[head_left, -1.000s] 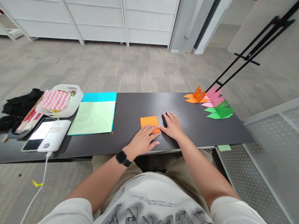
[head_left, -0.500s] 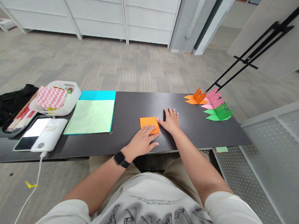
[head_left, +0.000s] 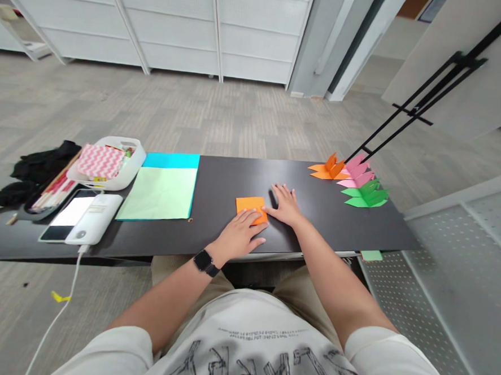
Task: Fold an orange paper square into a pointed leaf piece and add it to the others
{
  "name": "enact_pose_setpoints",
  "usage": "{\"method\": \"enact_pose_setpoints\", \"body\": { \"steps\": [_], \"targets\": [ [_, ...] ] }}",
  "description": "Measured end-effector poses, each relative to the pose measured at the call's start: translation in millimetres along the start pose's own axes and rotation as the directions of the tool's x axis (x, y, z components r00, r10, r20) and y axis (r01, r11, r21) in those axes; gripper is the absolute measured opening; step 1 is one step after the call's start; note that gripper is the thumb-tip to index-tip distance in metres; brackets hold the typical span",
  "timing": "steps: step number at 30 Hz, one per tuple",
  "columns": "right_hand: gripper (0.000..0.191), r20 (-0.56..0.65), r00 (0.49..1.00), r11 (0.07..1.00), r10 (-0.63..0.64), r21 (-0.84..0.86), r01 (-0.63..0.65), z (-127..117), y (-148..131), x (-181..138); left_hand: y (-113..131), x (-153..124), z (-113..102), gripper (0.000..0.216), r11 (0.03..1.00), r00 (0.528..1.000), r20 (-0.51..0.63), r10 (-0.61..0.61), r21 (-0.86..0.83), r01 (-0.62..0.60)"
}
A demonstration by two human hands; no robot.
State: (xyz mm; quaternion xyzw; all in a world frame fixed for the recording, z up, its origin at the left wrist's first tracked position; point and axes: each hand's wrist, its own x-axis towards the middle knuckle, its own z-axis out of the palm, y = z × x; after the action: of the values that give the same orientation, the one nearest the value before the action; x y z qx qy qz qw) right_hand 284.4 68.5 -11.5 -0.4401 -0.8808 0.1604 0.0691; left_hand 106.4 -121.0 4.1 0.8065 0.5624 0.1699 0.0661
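A small orange square of folded paper lies flat on the dark table in front of me. My left hand rests over its lower part, fingers spread and pressing on it, so that part is hidden. Beside the paper's right edge, my right hand lies on the tabletop with its fingers apart. Its thumb tip reaches the paper's edge; whether it touches is hard to tell. Neither hand grasps anything.
Orange, pink and green folded paper shapes stand at the right. Leftward lie light green sheets over blue ones, a white basket, a power bank, a phone and a pencil tray.
The camera view has shifted slightly. My right hand's fingers have moved a little, with the thumb still by the paper's right edge. My left hand stays on the orange paper.
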Motion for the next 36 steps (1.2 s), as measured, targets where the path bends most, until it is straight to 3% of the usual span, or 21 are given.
{"method": "enact_pose_setpoints", "body": {
  "steps": [3,8,15,19,22,24,30,36],
  "targets": [
    [0.093,0.019,0.999,0.999,-0.027,-0.026,0.028,-3,1,-4,1,-1,1,0.05,1.0,1.0,-0.008,-0.003,0.008,0.003],
    [0.081,-0.037,0.996,0.996,0.076,-0.034,-0.078,3,-11,3,3,-1,3,0.049,1.0,1.0,-0.023,-0.013,0.011,0.014],
    [0.065,-0.21,0.961,0.982,0.179,-0.014,-0.186,20,-27,10,4,-1,2,0.048,0.999,1.0,-0.019,-0.007,0.038,0.008],
    [0.069,-0.133,0.984,0.992,0.12,-0.018,-0.124,14,-17,4,5,-2,4,0.048,0.999,1.0,-0.021,-0.019,0.043,0.02],
    [0.08,-0.007,0.998,0.998,-0.055,-0.018,0.054,5,-5,-3,6,-2,7,0.048,0.999,0.999,-0.028,-0.023,0.049,0.025],
    [0.08,0.029,0.994,0.994,-0.107,-0.01,0.107,1,-1,-7,6,-2,8,0.048,0.999,0.999,-0.03,-0.024,0.048,0.025],
    [0.069,-0.005,0.998,0.998,-0.07,-0.005,0.07,2,-5,-7,4,-7,9,0.042,1.0,0.998,-0.052,-0.025,0.017,0.026],
    [0.065,-0.028,0.995,0.996,-0.091,-0.018,0.091,5,-4,-8,-1,-29,1,0.043,1.0,0.998,-0.065,-0.01,0.029,0.012]
  ]
}}
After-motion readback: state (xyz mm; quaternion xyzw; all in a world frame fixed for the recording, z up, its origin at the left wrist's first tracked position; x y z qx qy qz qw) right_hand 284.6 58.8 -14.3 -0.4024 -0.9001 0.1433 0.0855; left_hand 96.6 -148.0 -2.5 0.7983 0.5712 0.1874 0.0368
